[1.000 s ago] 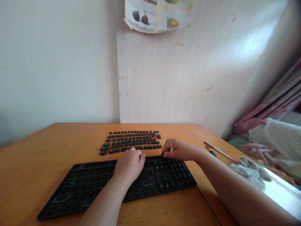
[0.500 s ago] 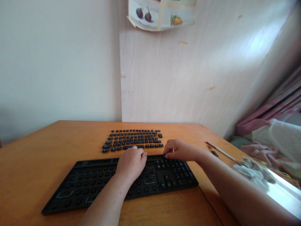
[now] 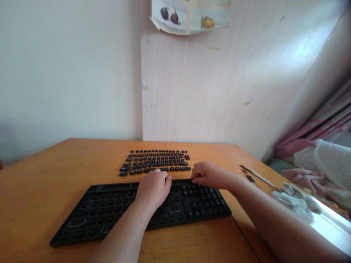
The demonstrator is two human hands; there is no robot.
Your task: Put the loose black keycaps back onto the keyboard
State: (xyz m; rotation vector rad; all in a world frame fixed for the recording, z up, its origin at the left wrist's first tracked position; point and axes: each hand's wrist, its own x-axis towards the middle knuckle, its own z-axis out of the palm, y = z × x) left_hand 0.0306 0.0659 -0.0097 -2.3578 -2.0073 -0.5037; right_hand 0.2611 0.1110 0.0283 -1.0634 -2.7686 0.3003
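Note:
A black keyboard (image 3: pixel 95 204) lies at a slant on the table. Its main section is stripped of keycaps, with bare sockets and a few wire stabilizers showing. Keycaps still cover the right end. My left hand (image 3: pixel 153 187) rests across the middle, fingers bent over the far edge and their tips hidden. Over the top row, right of centre, my right hand (image 3: pixel 204 174) is closed in a pinch. Whatever lies between its fingertips is hidden. Beyond the keyboard, loose keycaps (image 3: pixel 156 159) sit in several rows, a long space bar (image 3: pixel 149 170) in the nearest row.
A wooden table (image 3: pixel 68 164) meets a wall behind. To the right lie a thin pencil-like stick (image 3: pixel 259 176), a small dark-handled tool (image 3: pixel 250 178) and a crumpled cloth (image 3: pixel 293 199). The keyboard cable (image 3: pixel 244 235) runs toward the front edge.
The fingers of my right hand have drawn closer together at the same spot. My left hand stays in place, and the camera view has shifted slightly.

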